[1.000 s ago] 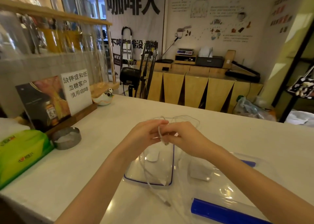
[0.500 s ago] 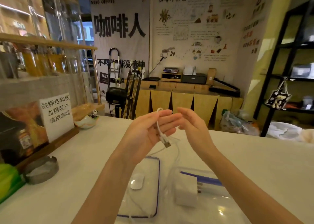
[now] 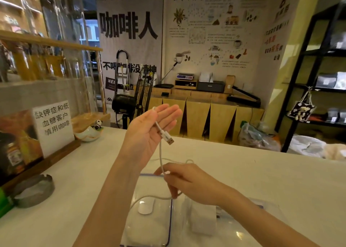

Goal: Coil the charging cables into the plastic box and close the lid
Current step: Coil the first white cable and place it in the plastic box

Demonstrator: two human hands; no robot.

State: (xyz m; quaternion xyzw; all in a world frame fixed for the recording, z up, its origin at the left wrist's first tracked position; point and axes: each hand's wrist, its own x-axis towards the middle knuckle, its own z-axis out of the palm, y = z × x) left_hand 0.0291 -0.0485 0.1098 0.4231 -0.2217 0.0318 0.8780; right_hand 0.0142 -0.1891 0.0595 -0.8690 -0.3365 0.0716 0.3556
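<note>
White counter (image 3: 262,181); left hand (image 3: 149,132) raised flat, right hand (image 3: 187,183) pinching cable (image 3: 160,153).

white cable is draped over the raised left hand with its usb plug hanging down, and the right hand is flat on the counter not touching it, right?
Not quite. The head view shows the right hand pinching the white cable lower down, above the counter. The left hand and hanging USB plug are as described.

Smooth white worktop (image 3: 262,181), faint sheen under the lamps. The charging cable (image 3: 160,153) looks like matt white plastic, its USB plug (image 3: 169,140) tipped in dull metal. Below, the clear plastic lid (image 3: 149,228) glints, glossy, blue-trimmed. Beside it the transparent plastic box (image 3: 234,233) throws back highlights. At left, a grey metal ashtray (image 3: 33,192), brushed and dull, and a wooden sign holder (image 3: 56,153).
</note>
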